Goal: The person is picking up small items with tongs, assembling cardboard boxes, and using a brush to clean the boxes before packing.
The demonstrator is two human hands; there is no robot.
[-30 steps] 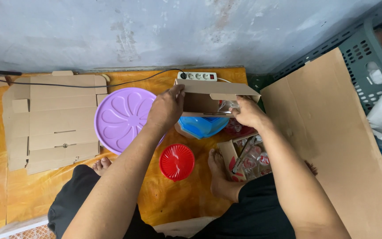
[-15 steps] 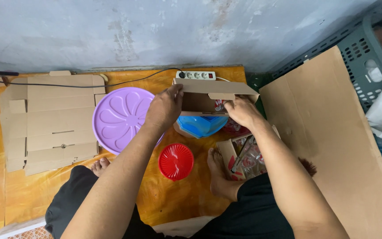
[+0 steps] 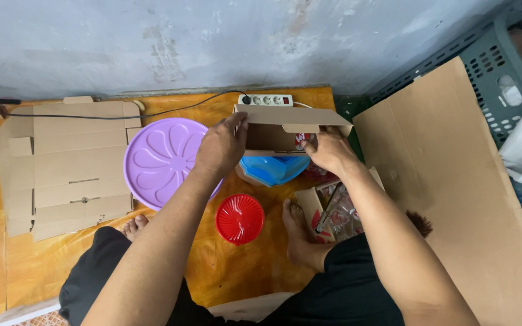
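Holding a small cardboard box from both sides

Both forearms reach forward from the seated person, converging on the box [image 3: 285, 130], which sits above a blue bowl [image 3: 273, 169] near the wall. Left hand [image 3: 222, 148]: palm down, fingers curled closed around the box's left end, thumb on the top edge. Right hand [image 3: 328, 151]: fingers bent, gripping the box's right end by a small front flap. Box lid flap open; a bit of red-and-white content shows inside. Purple plate [image 3: 161, 160] lies just left of the left hand. Red lid [image 3: 240, 218] lies on the orange floor sheet [image 3: 237, 271] between the arms. Flat cardboard [image 3: 67, 163] farther left; power strip [image 3: 266, 99] behind the box.
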